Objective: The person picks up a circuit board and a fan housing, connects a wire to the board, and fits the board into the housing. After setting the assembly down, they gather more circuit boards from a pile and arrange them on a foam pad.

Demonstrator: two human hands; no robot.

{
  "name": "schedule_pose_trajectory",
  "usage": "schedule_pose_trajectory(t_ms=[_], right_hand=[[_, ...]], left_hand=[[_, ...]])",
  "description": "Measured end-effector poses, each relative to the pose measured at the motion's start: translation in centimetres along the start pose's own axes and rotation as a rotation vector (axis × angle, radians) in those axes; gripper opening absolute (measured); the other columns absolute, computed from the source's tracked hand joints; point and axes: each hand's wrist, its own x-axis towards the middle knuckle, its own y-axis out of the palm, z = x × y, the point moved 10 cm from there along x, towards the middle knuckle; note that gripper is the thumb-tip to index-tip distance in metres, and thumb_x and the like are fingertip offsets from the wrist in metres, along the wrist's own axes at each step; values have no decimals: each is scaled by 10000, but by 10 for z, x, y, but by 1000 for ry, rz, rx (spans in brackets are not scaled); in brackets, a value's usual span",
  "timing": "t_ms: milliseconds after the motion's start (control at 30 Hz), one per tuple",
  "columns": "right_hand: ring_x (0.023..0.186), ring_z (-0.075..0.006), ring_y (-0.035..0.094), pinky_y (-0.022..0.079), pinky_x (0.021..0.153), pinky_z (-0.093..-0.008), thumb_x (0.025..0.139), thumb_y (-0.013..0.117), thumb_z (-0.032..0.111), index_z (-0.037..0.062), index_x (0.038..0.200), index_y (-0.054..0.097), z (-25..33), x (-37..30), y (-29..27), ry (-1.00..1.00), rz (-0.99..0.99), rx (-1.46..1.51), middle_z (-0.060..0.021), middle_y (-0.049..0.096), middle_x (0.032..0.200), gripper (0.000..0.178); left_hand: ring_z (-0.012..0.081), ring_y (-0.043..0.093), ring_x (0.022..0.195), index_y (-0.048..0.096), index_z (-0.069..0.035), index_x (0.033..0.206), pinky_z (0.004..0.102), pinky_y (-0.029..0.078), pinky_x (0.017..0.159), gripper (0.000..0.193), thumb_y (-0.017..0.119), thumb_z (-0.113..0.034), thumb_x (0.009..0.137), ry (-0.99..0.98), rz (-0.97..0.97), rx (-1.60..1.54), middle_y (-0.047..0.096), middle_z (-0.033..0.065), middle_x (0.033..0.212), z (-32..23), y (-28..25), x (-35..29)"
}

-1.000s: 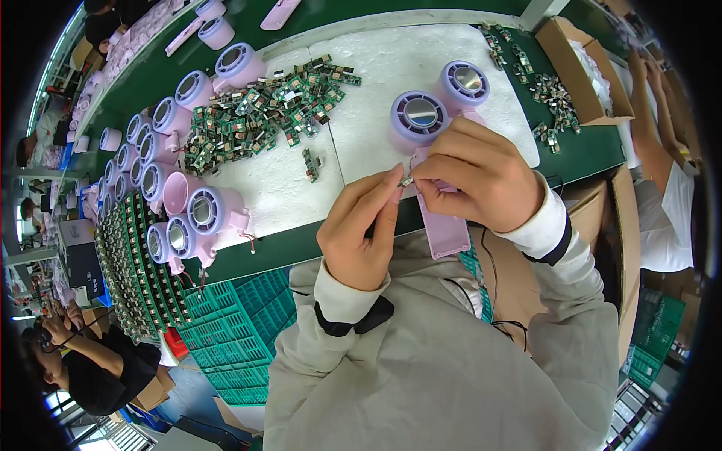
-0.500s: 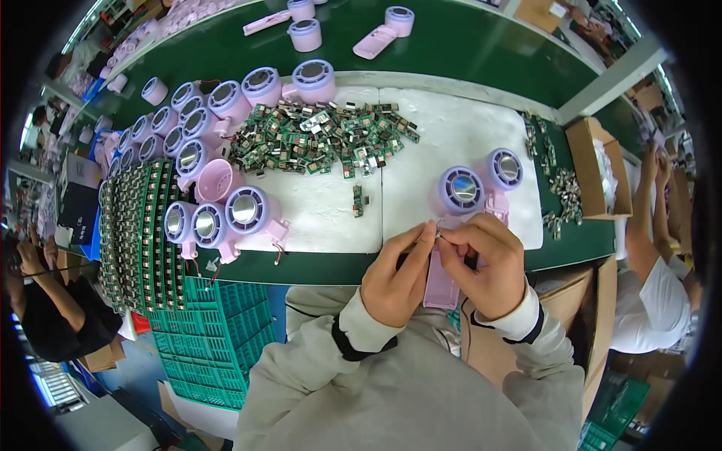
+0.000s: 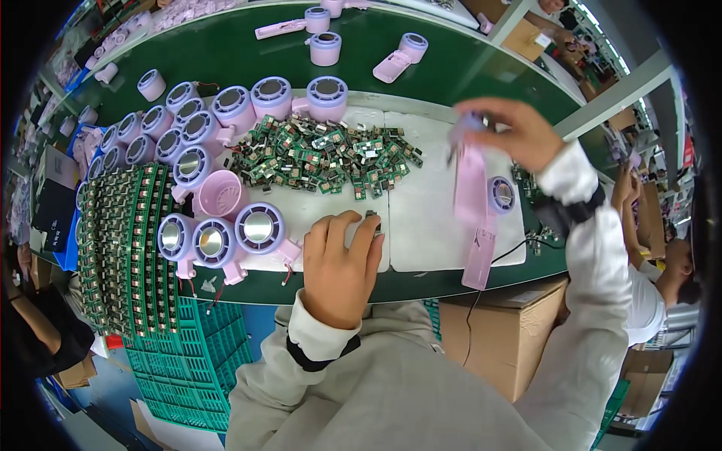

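Pink fan (image 3: pixel 471 180) at two o'clock is pinched by its head in right hand (image 3: pixel 519 135); second fan (image 3: pixel 483 240), at its five o'clock, could be knocked by a loose swing; circuit board (image 3: pixel 372 214) mid-view is met by left hand (image 3: pixel 338 255), pinch can't be told

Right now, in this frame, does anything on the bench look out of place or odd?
One pink cup at the left stands open-topped, lacking the lavender ring and mirror-like disc seen on the units around it. The circuit boards are heaped loosely on white sheeting; no damage is evident.
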Motion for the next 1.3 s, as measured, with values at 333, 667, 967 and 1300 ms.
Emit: schedule_pose_trajectory(t_ms=[333, 667, 967, 1300], right_hand=[[1136, -426, 677, 539, 991, -462, 950, 660, 433, 98, 1267, 696, -240, 138, -101, 544, -291, -819, -243, 708, 1225, 462], [1253, -436, 599, 508, 1027, -518, 900, 576, 748, 78, 1375, 574, -147, 235, -23, 511, -176, -570, -249, 521, 1442, 821], [1225, -432, 618, 484, 1065, -464, 861, 516, 846, 178, 1437, 512, -34, 245, 38, 47, -266, -435, -217, 543, 1402, 882], [1164, -359, 671, 501, 1034, -402, 882, 707, 656, 161, 1429, 533, -24, 235, 4, -40, -131, -406, -190, 668, 1291, 758]], left_hand=[[307, 601, 1015, 704, -89, 1147, 437, 496, 868, 360, 752, -51, 792, 42, -55, -72, 646, 71, 1097, -7, -4, -7], [308, 605, 998, 704, -97, 1138, 441, 503, 852, 389, 731, -11, 760, -30, -49, -109, 662, 69, 1095, 2, -7, -5], [296, 598, 1030, 696, -98, 1155, 466, 504, 890, 370, 734, -79, 788, -36, -30, -117, 636, 56, 1118, 3, -5, -8], [292, 620, 980, 702, -96, 1125, 430, 513, 866, 349, 760, -68, 782, -47, -67, -172, 662, 60, 1066, -1, -5, -5]])
